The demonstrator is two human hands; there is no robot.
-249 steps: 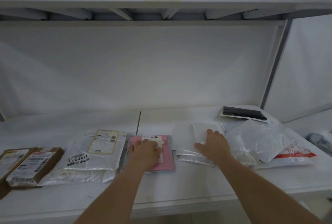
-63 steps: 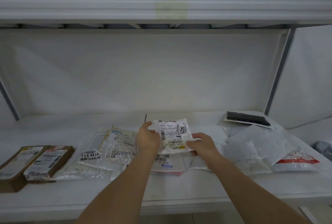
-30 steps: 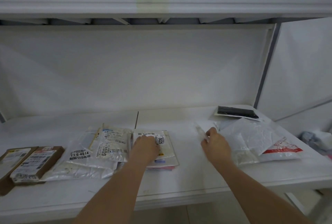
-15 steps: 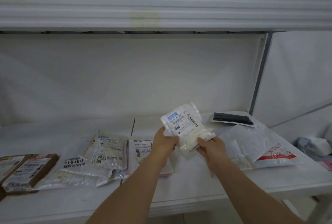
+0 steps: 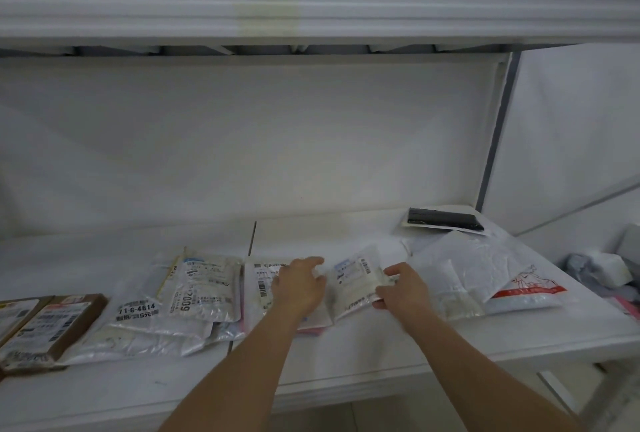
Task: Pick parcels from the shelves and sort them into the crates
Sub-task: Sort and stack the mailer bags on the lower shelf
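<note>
Lowered since half a second ago: the small white parcel (image 5: 356,279), then held up in the air in both hands, now down at shelf (image 5: 346,345) level, leaning on the flat labelled parcel (image 5: 265,281) at the middle of the row. Gripped at its right edge by the right hand (image 5: 403,287), fingers curled around the plastic. Touched at its left edge by the left hand (image 5: 299,284), fingers loosely bent; whether pinching or only steadying cannot be told. To the left, a clear bag printed 2009 (image 5: 204,287) lying over a wider clear bag (image 5: 138,313), then two brown boxes (image 5: 45,327) at the shelf's end. To the right, crumpled white mailers (image 5: 464,265), one with a red stripe, and a black packet (image 5: 445,220) at the back corner. No crates in view.

Likely step: laying the parcel down label-up in the row. Best done by setting it flat, printed label facing up and uncovered, overlapping neighbours little enough to keep every label readable. Slippery plastic; release only once fully at rest.
</note>
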